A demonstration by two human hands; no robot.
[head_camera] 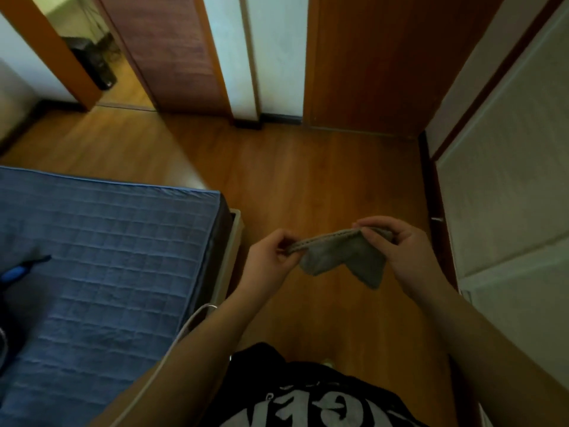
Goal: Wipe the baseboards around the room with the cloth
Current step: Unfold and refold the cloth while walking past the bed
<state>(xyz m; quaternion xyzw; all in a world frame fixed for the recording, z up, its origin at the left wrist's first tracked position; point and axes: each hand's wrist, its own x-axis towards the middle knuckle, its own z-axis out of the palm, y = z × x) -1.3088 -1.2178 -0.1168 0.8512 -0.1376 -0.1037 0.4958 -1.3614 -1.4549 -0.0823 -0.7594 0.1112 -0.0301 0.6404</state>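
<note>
The soft grey cloth (pixel 345 257), with a stitched hem, hung above the wooden floor (pixel 308 180). The left hand (pixel 271 257) and right hand (pixel 397 245) pinched its top edge, fingers curled.

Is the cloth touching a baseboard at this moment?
No: the grey cloth hangs in the air above the wooden floor, pinched between the left hand and right hand.
</note>
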